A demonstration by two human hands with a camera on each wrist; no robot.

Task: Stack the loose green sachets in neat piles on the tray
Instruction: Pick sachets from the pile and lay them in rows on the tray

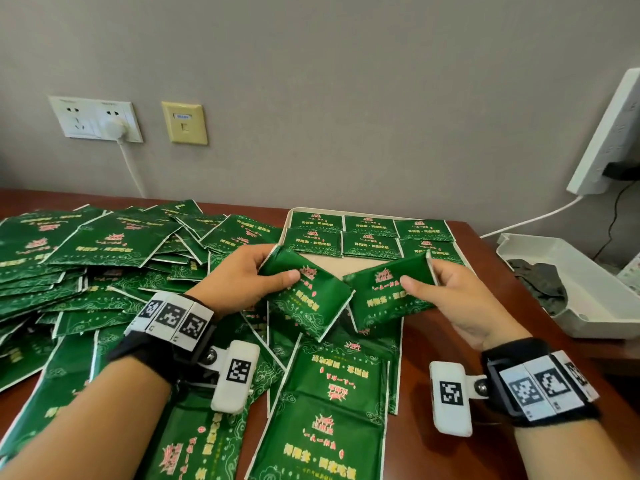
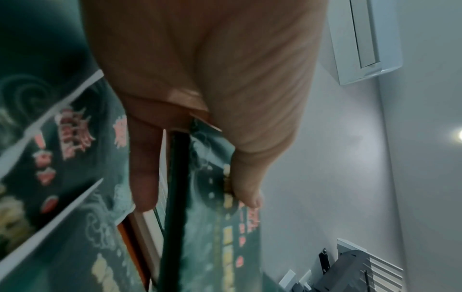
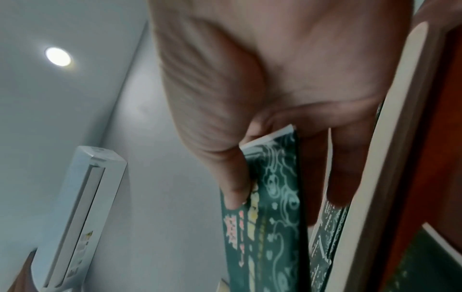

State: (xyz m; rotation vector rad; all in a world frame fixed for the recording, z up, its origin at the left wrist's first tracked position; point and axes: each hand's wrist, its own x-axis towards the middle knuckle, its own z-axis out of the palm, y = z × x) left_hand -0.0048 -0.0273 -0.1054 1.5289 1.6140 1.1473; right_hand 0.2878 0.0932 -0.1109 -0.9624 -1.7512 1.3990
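Note:
My left hand (image 1: 256, 282) pinches a small stack of green sachets (image 1: 308, 299), thumb on top and fingers under it; the wrist view shows the same left hand (image 2: 195, 173) and its stack (image 2: 225, 237). My right hand (image 1: 436, 289) pinches a second stack of green sachets (image 1: 388, 296) the same way, seen edge-on in the wrist view as a green stack (image 3: 270, 217) under the right hand (image 3: 275, 177). Both stacks hover just in front of the cream tray (image 1: 325, 263), where several sachets (image 1: 370, 233) lie in two rows at the back.
A big heap of loose sachets (image 1: 104, 258) covers the table's left and near side. A white bin (image 1: 588, 282) with dark contents sits at the right. Wall sockets (image 1: 97, 119), a cable and a white power strip (image 1: 609, 133) are behind.

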